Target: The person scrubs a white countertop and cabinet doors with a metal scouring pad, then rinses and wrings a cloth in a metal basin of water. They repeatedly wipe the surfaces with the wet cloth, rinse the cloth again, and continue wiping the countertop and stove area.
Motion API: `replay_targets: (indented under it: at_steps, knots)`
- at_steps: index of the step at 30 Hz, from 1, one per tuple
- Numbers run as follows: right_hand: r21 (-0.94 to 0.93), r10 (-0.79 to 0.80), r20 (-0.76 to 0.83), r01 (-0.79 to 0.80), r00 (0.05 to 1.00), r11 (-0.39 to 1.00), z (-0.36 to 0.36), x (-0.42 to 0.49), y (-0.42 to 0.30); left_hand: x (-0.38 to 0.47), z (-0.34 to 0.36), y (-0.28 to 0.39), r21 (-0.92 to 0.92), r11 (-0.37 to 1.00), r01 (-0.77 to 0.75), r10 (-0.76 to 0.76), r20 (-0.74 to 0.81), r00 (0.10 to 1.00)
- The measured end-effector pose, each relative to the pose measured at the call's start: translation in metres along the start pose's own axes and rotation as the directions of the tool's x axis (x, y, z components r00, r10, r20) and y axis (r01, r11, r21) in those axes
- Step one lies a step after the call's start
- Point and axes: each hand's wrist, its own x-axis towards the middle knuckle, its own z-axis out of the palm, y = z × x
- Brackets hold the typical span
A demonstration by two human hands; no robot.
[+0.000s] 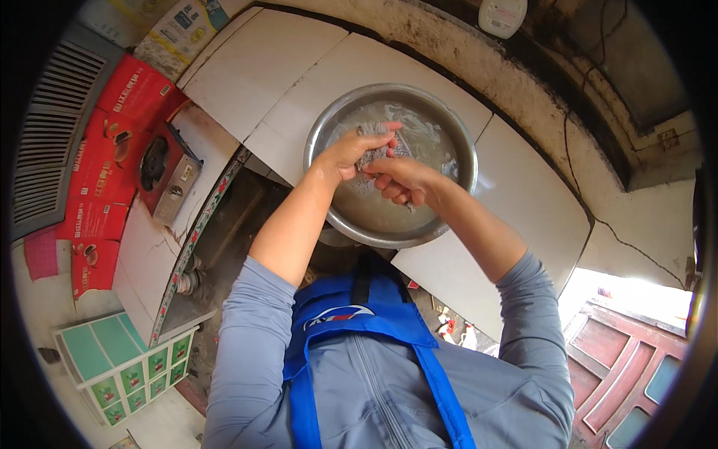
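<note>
A wet grey cloth [373,137] is bunched between my two hands, over a wide metal basin [473,171] of cloudy, sudsy water [381,216]. My left hand [359,147] grips its upper part, thumb and index finger pointing right. Just below and to the right, my right hand [405,177] has its fingers curled round the lower part, and a small end of cloth shows beneath them. Some of the cloth is hidden by my fingers. The basin rests on white tiles, close to the near edge of the counter.
The white tiled counter [521,213] curves around the basin. A gas stove [171,174] stands on the left, before red cardboard [104,163]. Lower left is a green-and-white drawer cabinet [126,367]. A white bottle [502,17] sits on the ledge at the top; a reddish door [622,365] is at right.
</note>
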Motion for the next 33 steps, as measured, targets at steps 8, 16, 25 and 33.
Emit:
replay_targets:
  at_steps: [8, 16, 25, 33]
  knots:
    - [-0.678, -0.362, -0.407, -0.011, 0.839, 0.735, 0.009, 0.015, 0.007, 0.034, 0.034, -0.004, 0.238, 0.965, 0.111, 0.055, -0.597, 0.8]
    - [-0.909, -0.431, -0.374, -0.231, 0.821, 0.348, 0.012, 0.039, 0.033, 0.049, 0.009, -0.054, 0.029, 0.998, 0.06, -0.001, -0.891, 0.455]
    - [-0.924, -0.427, -0.365, -0.265, 0.827, 0.277, 0.007, 0.03, 0.037, 0.056, 0.018, -0.066, -0.006, 1.0, 0.031, -0.017, -0.931, 0.365]
    - [-0.243, -0.193, -0.249, 0.131, 0.949, 0.961, 0.0, -0.005, 0.02, -0.031, 0.016, -0.009, -0.276, 0.957, -0.092, -0.033, -0.416, 0.909]
